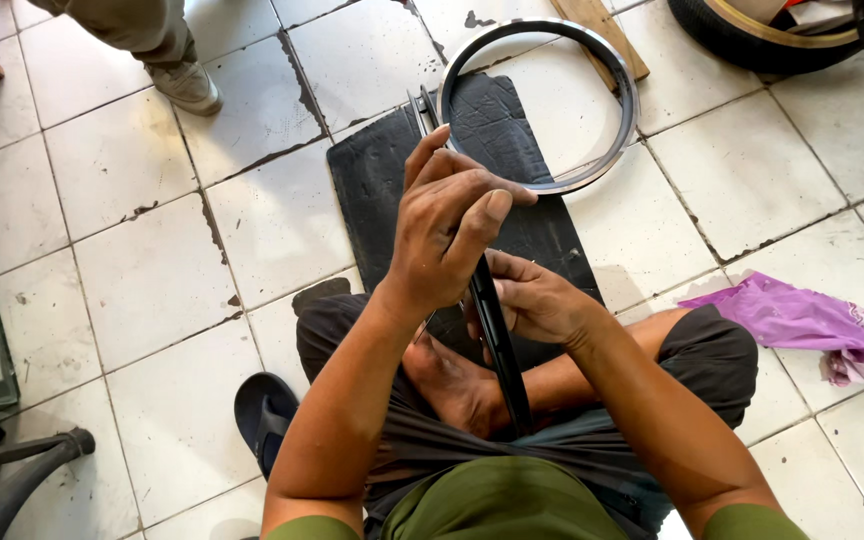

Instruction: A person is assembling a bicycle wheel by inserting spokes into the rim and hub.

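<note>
both hands point(452, 215) point(532, 300) grip black wheel rim point(497, 335) over lap.

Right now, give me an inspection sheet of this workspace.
Surface: white tiled floor, cracked and stained; black rubber mat lies on it.
Job's things: black wheel rim held edge-on, upright between both hands; second rim lies flat, partly on the mat.
Clutter: purple plastic bag, wooden board, black sandal, tyres.
Hands: left hand grips the rim's upper part; right hand grips it lower.
Cables: nothing seen.
Surroundings: another person's shoe at top left.
</note>
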